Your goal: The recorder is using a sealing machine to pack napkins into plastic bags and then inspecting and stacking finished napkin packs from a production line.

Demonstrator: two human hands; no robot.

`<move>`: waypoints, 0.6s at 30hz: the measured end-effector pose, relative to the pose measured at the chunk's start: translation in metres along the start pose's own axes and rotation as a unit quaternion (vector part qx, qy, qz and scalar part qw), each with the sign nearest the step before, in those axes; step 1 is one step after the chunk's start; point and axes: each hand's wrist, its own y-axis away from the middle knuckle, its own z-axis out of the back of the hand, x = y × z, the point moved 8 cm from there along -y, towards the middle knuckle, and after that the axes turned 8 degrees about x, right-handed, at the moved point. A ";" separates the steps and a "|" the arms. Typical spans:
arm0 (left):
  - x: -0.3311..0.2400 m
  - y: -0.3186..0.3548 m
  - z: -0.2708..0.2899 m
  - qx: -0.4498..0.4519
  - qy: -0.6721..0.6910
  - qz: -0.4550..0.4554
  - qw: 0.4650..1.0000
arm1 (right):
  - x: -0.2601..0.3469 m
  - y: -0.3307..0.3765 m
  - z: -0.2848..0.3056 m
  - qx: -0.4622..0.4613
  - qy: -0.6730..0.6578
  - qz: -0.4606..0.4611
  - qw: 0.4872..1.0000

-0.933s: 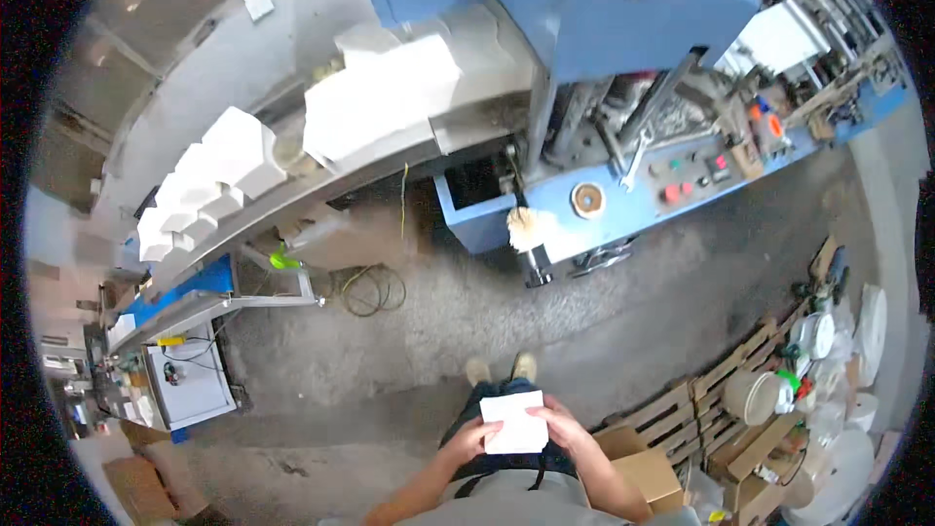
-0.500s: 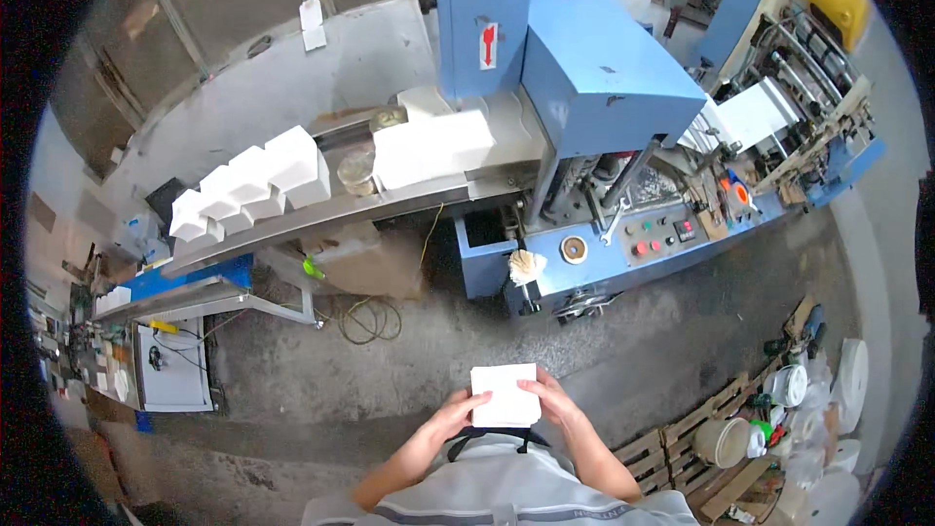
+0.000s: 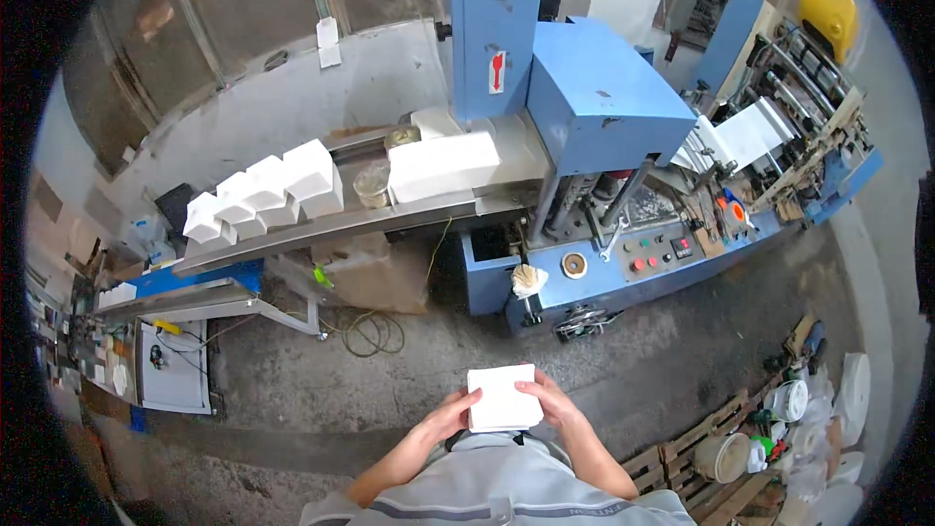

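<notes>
Held in front of my waist is a square stack of white paper napkins. My left hand is closed on its left side, with the thumb lying on top. From the right, my right hand grips the same stack, its thumb also over the top face. The fingers beneath the stack are hidden. Beyond my hands, more white napkin stacks stand in a row on a long metal rail. A longer white block of napkins lies on that rail beside the blue machine.
Buttons and a wrench are on the machine's blue front ledge. A coiled cable lies on the concrete floor, left of centre. To my right are a wooden pallet, buckets and plastic bags. A low white table stands at left.
The view has shifted slightly, so the machine and rail sit a little lower in the picture. Both hands keep their hold on the napkin stack, nearly unmoved.
</notes>
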 end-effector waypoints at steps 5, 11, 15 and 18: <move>0.003 0.002 0.002 -0.027 -0.026 -0.003 0.999 | -0.008 -0.005 0.007 0.007 -0.003 0.018 1.000; 0.003 0.007 0.002 -0.053 -0.023 -0.033 0.998 | -0.017 -0.013 0.015 0.021 0.010 0.014 1.000; -0.001 0.011 -0.007 -0.068 -0.023 -0.045 0.996 | -0.015 -0.012 0.015 0.032 0.001 0.011 0.999; 0.000 0.015 -0.013 -0.095 -0.027 -0.042 0.994 | -0.015 -0.012 0.016 0.040 0.003 0.008 0.999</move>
